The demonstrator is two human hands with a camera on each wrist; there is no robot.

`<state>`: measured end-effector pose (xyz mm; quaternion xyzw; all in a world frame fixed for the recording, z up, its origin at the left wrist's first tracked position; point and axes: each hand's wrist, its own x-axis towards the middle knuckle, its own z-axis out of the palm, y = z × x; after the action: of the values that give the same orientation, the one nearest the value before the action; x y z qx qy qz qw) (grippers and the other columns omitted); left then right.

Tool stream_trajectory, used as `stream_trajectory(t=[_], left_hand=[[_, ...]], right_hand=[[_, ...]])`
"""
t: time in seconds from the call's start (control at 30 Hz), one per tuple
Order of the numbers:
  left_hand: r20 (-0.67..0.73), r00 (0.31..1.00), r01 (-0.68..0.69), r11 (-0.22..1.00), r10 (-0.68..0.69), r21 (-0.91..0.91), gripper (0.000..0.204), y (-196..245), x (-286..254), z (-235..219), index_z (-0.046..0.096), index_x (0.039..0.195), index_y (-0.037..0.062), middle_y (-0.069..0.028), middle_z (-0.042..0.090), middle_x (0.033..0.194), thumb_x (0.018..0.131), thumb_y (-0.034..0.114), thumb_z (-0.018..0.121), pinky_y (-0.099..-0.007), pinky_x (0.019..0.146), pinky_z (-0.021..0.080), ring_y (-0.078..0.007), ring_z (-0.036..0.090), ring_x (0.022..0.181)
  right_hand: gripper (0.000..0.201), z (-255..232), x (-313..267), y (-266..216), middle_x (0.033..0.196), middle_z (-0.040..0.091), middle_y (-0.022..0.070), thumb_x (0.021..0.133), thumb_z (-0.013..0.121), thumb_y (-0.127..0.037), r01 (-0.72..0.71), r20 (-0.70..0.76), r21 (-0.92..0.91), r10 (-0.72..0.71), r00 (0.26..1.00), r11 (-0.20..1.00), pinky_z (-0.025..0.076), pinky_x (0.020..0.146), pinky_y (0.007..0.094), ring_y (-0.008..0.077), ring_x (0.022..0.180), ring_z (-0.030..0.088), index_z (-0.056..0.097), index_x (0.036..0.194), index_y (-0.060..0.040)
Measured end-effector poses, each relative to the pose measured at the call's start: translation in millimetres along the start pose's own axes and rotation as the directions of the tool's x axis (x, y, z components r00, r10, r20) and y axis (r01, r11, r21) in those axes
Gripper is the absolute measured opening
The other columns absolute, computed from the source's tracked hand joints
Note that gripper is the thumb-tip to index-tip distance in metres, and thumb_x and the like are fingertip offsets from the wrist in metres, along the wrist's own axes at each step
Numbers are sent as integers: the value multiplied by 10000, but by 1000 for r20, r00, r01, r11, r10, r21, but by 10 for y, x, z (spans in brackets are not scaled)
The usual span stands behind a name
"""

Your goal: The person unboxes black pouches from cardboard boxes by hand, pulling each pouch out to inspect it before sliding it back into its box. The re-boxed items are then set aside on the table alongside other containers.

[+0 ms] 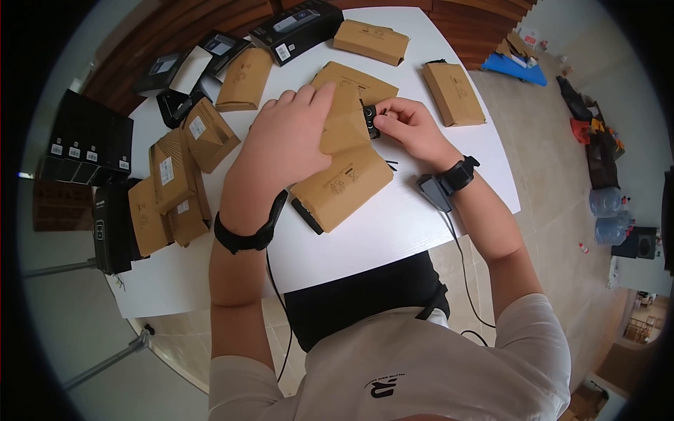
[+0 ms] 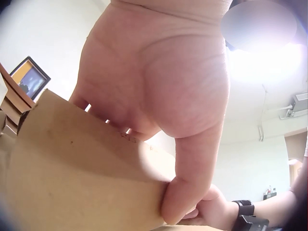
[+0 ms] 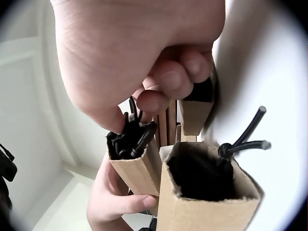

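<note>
My left hand (image 1: 286,140) grips a slim brown cardboard box (image 1: 345,118), fingers over its far side and thumb along the near side. That box's end is open in the right wrist view, with bunched black cable (image 3: 129,144) filling it. At this end my right hand (image 1: 420,133) curls its fingers, and thumb and fingertip pinch the black cable where it sticks out. Just nearer my body lies another brown box (image 1: 342,188), also open-ended; a knotted black cord (image 3: 248,139) pokes out of it. The left wrist view shows the left palm (image 2: 154,72) arched above the cardboard.
More brown boxes lie around: one behind the hands (image 1: 379,85), one far right (image 1: 454,95), a stack (image 1: 168,172) at left. Black retail boxes (image 1: 298,29) line the back, and others (image 1: 91,133) stand at the left edge. Wrist-camera cables (image 1: 460,245) hang toward my lap.
</note>
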<state>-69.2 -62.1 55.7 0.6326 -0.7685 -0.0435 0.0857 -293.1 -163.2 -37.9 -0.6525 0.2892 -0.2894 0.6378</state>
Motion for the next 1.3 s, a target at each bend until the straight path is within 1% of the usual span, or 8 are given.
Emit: stream_trajectory(t=[0.17,0.27,0.37,0.5,0.7,0.9,1.0,1.3], left_hand=[[-12,999,-40,999,39,-30,793,-33,-13,28,469,1380,58,-122,596,1119,646,133,760,-383,993,449,-296,569,1094],[-6,1000,13,1000,-14,-9,777,-94,-16,-47,486,1369,77,-112,595,1100,644,140,760,-385,970,465,-299,569,1078],[-98,995,15,996,-24,-88,788,-106,-49,-103,486,1370,83,-106,598,1114,639,157,769,-390,949,482,-302,570,1073],[-113,993,26,998,-32,-57,802,-71,-67,-124,480,1374,66,-108,599,1131,637,174,777,-395,937,492,-305,571,1070],[-65,998,3,996,-9,-89,805,-53,-48,-115,468,1383,50,-114,598,1146,648,180,769,-389,949,493,-301,573,1079],[7,995,100,987,-100,-125,826,-126,-70,-188,474,1403,51,-169,595,1260,655,187,795,-398,1007,465,-344,562,1182],[-40,983,170,975,-177,-142,839,-248,-125,-261,472,1409,66,-181,587,1292,649,199,801,-399,1008,468,-351,558,1197],[-156,984,69,992,-84,-103,847,-222,-106,-190,461,1411,75,-167,582,1296,633,168,782,-414,983,482,-352,562,1183]], right_hand=[[53,-23,4,16,771,569,-91,936,629,-119,-5,8,77,5,1000,997,372,624,185,-7,710,466,635,955,-71],[108,-150,76,113,879,591,-39,957,494,-131,110,-128,347,-69,989,931,423,652,234,52,748,510,592,941,-88],[153,-225,146,114,916,598,-11,969,459,-183,152,-275,299,-68,959,942,445,666,274,93,759,531,586,987,-99],[307,-193,120,65,960,604,23,1018,466,-375,93,-133,423,-40,990,901,479,671,311,139,832,575,551,1145,-109],[459,-27,31,-88,975,629,38,971,626,-346,89,-99,176,-72,992,980,471,601,245,116,733,592,505,1342,-106],[264,-88,37,-134,899,639,28,937,642,-216,111,-211,340,-40,977,934,396,481,211,69,598,532,612,1142,-53],[180,-219,118,-58,847,630,22,949,582,-260,141,-297,651,79,952,745,364,467,221,93,508,444,587,961,-80],[229,-233,125,40,840,638,35,962,550,-284,35,-179,659,111,978,751,338,469,231,96,494,436,591,1045,-75]])
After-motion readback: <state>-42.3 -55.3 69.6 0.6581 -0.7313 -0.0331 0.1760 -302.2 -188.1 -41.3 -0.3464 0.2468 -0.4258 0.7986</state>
